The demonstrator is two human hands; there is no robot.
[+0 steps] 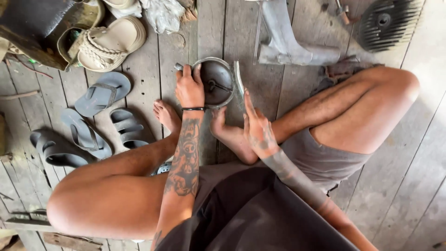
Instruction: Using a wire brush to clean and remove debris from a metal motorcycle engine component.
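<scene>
Head: left hand (189, 88) on metal bowl (214, 82)

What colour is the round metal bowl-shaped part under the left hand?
Dark grey inside with a lighter silvery rim: the round metal bowl-shaped part, gripped by the left hand; head view.

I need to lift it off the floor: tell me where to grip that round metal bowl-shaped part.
Grip the round metal part by its thin raised rim, from the far side. The left hand covers the near-left edge, and the right hand is by its right.

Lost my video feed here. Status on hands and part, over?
Left hand grips round metal housing rim. Right hand open beside it, touching thin strip. Bare feet close underneath.
</scene>
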